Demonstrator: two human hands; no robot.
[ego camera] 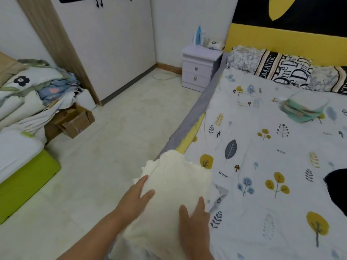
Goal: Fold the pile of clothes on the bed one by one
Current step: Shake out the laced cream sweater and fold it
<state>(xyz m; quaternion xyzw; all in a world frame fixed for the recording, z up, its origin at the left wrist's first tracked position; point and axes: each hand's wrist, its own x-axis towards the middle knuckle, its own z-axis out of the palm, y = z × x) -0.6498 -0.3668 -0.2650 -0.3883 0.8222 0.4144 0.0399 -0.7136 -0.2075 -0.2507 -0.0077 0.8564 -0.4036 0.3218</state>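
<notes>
Hands (165, 207) lie flat, apart, on cream garment (174, 186) at bed (262, 184) edge; seemingly soft, light; grip corners.

bare bed (262, 184) mid-sheet, folded stack (305, 107) far right, pillows (281, 68) beyond
</notes>
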